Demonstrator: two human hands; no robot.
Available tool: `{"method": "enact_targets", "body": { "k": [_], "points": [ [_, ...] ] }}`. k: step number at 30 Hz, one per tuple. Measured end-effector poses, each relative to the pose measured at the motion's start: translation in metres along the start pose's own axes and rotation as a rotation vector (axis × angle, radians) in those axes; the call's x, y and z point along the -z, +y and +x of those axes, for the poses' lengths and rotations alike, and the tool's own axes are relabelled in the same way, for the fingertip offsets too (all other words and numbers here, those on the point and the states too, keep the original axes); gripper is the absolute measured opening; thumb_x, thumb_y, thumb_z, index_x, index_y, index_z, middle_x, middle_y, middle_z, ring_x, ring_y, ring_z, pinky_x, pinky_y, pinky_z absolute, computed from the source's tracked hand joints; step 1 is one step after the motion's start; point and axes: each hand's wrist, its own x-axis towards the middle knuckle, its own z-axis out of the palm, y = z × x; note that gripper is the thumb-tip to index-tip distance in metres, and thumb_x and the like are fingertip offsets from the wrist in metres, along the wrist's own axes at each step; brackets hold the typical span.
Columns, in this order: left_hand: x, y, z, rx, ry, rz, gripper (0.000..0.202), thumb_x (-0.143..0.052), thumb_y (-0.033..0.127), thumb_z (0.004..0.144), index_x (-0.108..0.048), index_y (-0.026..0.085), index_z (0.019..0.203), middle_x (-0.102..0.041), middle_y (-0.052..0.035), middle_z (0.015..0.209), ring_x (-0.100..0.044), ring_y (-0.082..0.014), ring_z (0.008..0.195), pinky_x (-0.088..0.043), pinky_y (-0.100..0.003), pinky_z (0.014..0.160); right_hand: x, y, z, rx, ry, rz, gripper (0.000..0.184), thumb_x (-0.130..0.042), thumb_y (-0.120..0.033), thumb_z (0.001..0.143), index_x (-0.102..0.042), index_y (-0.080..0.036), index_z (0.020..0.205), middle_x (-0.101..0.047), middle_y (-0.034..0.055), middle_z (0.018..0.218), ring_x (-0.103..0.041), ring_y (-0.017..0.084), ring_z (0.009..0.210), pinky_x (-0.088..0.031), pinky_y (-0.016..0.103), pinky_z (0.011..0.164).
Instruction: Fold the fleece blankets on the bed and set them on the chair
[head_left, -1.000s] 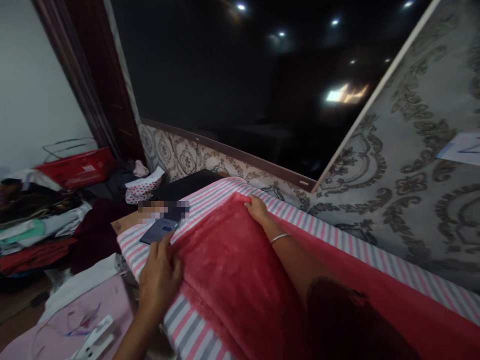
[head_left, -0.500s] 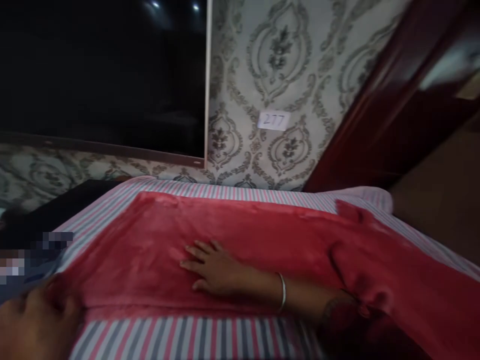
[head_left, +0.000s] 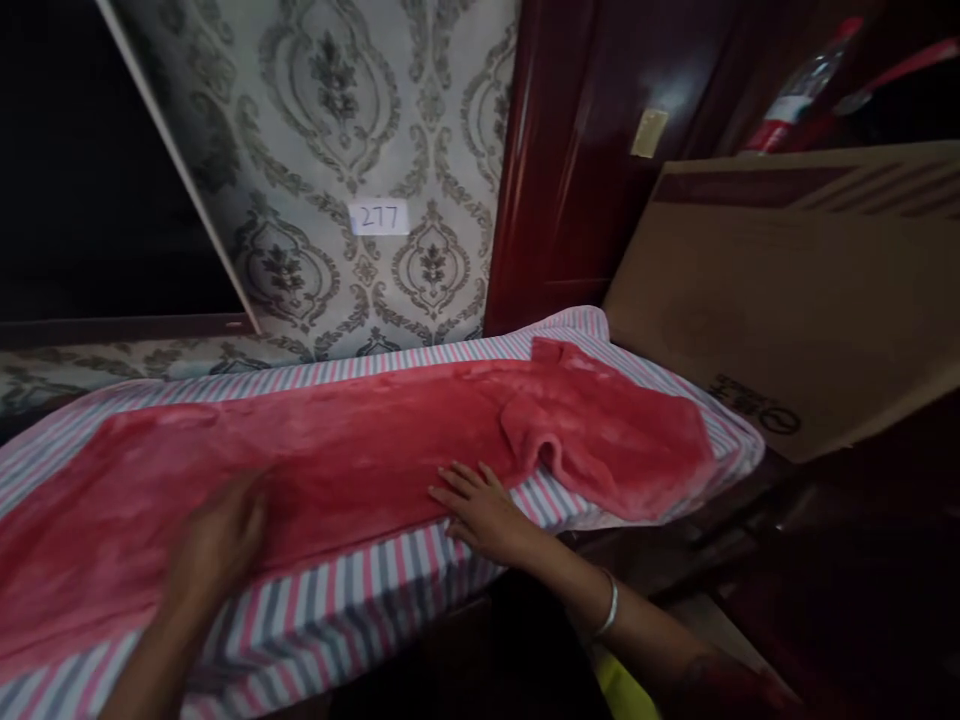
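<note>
A red plush garment [head_left: 360, 430] lies stretched lengthwise over a cloth striped in white, pink and grey [head_left: 360, 590]. Its right end is bunched, with a raised fold and a short flap at the back. My right hand [head_left: 487, 515], with a pale bangle on the wrist, rests open near the garment's front edge, fingers spread, just left of the bunched part. Over the garment's left half is my left hand [head_left: 221, 530], blurred by motion; its thumb shows, but whether its fingers pinch the fabric is unclear.
Behind stands a patterned wall with a paper label reading 277 [head_left: 380, 217] and a dark screen [head_left: 90, 180]. To the right are a dark red door [head_left: 570, 200], a large cardboard box [head_left: 780, 290] and a plastic bottle [head_left: 802, 90]. Something yellow-green [head_left: 626, 690] shows below.
The view has swung right, bringing the box into sight. My left hand has left the garment's left end for its left half; my right hand has shifted right along the garment.
</note>
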Motion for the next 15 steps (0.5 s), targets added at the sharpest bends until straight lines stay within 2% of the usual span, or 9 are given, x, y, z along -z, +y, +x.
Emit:
{"method": "enact_targets", "body": {
  "k": [2,4,7,9,12,15],
  "points": [
    [-0.017,0.052,0.034,-0.138,-0.103,-0.090,0.052,-0.032,0.039,0.089,-0.059,0.013,0.125,-0.065,-0.0157,0.134,-0.060,-0.0289,0.124,-0.043,-0.045,0.111,0.006,0.016,-0.019,0.013,0.143,0.089,0.050,-0.055,-0.035,0.097,-0.052,-0.025,0.145,-0.047,0.0125,0.154,-0.037,0.027,0.145,-0.028,0.054,0.118],
    [-0.030,0.098,0.064,-0.228,-0.170,-0.105,0.056,-0.034,0.039,0.089,-0.056,0.012,0.133,-0.060,-0.0166,0.142,-0.056,-0.0294,0.131,-0.040,-0.046,0.113,0.015,0.038,-0.039,0.006,0.354,0.180,0.043,-0.050,-0.034,0.098,-0.058,-0.025,0.140,-0.056,0.0127,0.145,-0.048,0.026,0.137,-0.037,0.050,0.114],
    [-0.048,0.144,0.093,-0.276,-0.240,-0.017,0.062,-0.034,0.039,0.092,-0.048,0.010,0.144,-0.048,-0.0183,0.153,-0.046,-0.0321,0.140,-0.036,-0.050,0.115,0.041,0.087,-0.076,-0.166,0.682,0.233,0.039,-0.045,-0.035,0.098,-0.064,-0.026,0.130,-0.066,0.0106,0.132,-0.058,0.025,0.126,-0.044,0.047,0.108],
    [-0.063,0.159,0.100,-0.271,-0.289,0.067,0.064,-0.032,0.039,0.093,-0.046,0.007,0.147,-0.042,-0.0204,0.156,-0.039,-0.0343,0.145,-0.032,-0.054,0.116,0.062,0.127,-0.104,-0.403,0.853,0.207,0.039,-0.045,-0.035,0.095,-0.067,-0.025,0.125,-0.069,0.0107,0.127,-0.060,0.026,0.121,-0.047,0.046,0.105],
    [-0.089,0.161,0.099,-0.250,-0.268,0.140,0.062,-0.031,0.037,0.094,-0.048,0.009,0.147,-0.044,-0.0209,0.155,-0.038,-0.0362,0.145,-0.030,-0.059,0.115,0.091,0.187,-0.143,-0.780,1.031,0.133,0.045,-0.045,-0.028,0.087,-0.065,-0.018,0.125,-0.068,0.0139,0.127,-0.061,0.026,0.119,-0.049,0.044,0.100],
    [-0.108,0.153,0.096,-0.286,-0.202,0.126,0.061,-0.031,0.037,0.094,-0.051,0.011,0.146,-0.048,-0.0213,0.152,-0.041,-0.0375,0.142,-0.033,-0.060,0.112,0.113,0.234,-0.167,-0.969,1.099,0.076,0.055,-0.044,-0.024,0.080,-0.060,-0.007,0.130,-0.063,0.0211,0.131,-0.057,0.029,0.124,-0.046,0.046,0.103]
  ]
}}
